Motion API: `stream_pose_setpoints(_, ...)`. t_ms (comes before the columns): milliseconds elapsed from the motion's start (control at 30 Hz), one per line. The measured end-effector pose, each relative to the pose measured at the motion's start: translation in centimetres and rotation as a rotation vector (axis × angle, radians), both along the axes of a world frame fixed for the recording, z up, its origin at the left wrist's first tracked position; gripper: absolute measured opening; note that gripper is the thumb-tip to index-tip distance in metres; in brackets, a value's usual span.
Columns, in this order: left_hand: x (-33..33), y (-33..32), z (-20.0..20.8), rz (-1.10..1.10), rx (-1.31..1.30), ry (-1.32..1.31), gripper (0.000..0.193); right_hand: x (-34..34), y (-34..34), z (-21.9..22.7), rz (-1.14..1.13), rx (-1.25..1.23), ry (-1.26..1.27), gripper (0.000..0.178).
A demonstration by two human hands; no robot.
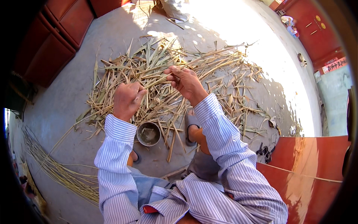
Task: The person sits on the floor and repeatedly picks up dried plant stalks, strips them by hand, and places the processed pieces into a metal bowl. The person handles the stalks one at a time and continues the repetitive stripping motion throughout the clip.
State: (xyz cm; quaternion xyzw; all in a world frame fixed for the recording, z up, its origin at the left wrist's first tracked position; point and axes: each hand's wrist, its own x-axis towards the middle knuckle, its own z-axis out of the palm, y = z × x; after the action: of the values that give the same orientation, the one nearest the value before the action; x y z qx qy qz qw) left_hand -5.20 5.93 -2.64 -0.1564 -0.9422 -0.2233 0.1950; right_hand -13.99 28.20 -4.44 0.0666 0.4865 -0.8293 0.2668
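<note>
My left hand (128, 100) is closed in a fist above the near left part of a heap of dry stalks and leaves (115, 76). Farther to the right, my right hand (184, 83) is closed with thumb and fingertips pinched together. A thin pale stalk (154, 83) appears to run between the two hands, though it blends into the heap below. Another long stem trails out past my left wrist toward the lower left. Beneath my left wrist stands a round metal bowl (148, 134) with murky liquid and bits of straw in it.
A bundle of long thin stalks (63, 170) lies at the lower left. Red padded seats (56, 41) stand at the back left. A red board (309, 156) is at the right. My sandalled foot (192, 127) rests by the heap. A pale sack (175, 9) stands at the back.
</note>
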Motion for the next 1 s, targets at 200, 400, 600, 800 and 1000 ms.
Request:
stream_pose_setpoints(200,1.1,-7.6,-0.5,0.201,-0.116,-0.123,0.013,-4.9,6.6,-1.3,-0.296,-0.002,0.087,0.021)
stream_pose_setpoints(400,-0.1,-4.9,-0.9,0.095,0.062,-0.042,0.012,-3.4,4.9,-1.1,-0.306,-0.158,0.104,0.022)
stream_pose_setpoints(600,-1.6,-2.0,-1.3,0.030,0.077,-0.056,0.012,0.3,-0.4,0.5,-0.097,-0.119,0.209,0.021)
stream_pose_setpoints(800,-2.0,-1.5,-1.7,0.077,0.100,-0.012,0.015,0.7,-2.8,0.4,-0.260,0.134,0.313,0.020)
stream_pose_setpoints(1000,-1.7,-2.4,-1.5,0.060,0.026,0.030,0.017,-0.4,-1.6,0.4,-0.380,0.132,0.267,0.024)
